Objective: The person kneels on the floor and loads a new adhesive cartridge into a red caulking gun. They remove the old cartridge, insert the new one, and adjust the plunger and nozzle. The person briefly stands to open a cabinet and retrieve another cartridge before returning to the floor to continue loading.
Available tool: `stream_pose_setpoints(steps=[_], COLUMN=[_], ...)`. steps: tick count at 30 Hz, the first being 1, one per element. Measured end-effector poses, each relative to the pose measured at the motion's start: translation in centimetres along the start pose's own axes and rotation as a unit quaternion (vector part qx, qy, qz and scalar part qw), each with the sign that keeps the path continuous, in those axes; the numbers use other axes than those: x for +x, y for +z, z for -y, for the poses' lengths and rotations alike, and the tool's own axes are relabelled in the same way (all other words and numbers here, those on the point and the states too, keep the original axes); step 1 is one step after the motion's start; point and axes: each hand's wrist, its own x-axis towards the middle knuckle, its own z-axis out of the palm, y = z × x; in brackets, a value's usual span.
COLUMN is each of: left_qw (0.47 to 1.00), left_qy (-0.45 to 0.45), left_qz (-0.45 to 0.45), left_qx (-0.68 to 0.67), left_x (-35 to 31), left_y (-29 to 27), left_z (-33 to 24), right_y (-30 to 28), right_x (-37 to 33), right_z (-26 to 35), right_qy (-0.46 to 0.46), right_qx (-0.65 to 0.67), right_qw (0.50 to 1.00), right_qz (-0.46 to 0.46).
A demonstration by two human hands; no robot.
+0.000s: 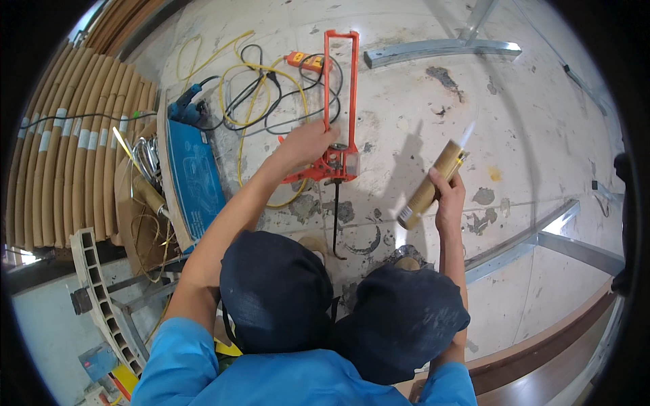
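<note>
My left hand (306, 146) is closed around the red-orange caulking gun (355, 88) near its handle and trigger. The gun's open cradle points away from me, and I see no cartridge in it. Its black plunger rod (336, 220) is drawn back toward me and ends in a hook. To the right, my right hand (448, 196) grips a gold sealant cartridge (433, 181), tilted with its translucent nozzle (468, 134) pointing up and to the right. Cartridge and gun are apart.
On the floor beyond the gun lie tangled yellow and black cables (271, 88) and an orange power strip (306, 61). A blue box (193, 176) and stacked brown cardboard (74, 149) stand left. Metal frame legs (440, 51) rest at the far right, another metal frame (575, 250) nearer right.
</note>
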Motion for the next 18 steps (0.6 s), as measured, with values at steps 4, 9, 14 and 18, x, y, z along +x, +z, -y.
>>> stream_pose_setpoints(steps=[4,9,14,18], left_qw=[0.991,0.991,0.994,0.986], left_qy=[0.044,0.016,0.032,0.054], left_qz=[0.084,0.112,0.098,0.152], left_qx=[-0.092,-0.078,-0.045,-0.049], left_x=[0.9,0.2,-1.2,-2.0], left_y=[1.4,2.3,1.9,2.3], left_z=[-1.0,-1.3,-1.9,-3.1], right_y=[3.4,7.3,9.9,11.5], right_x=[0.0,-1.3,-0.9,0.0], right_z=[7.1,10.3,9.1,9.5], right_qy=[-0.052,-0.011,-0.063,-0.111], right_qx=[0.084,0.031,-0.025,-0.094], right_qw=[0.992,0.983,0.981,0.986], right_qz=[0.082,0.179,0.183,0.079])
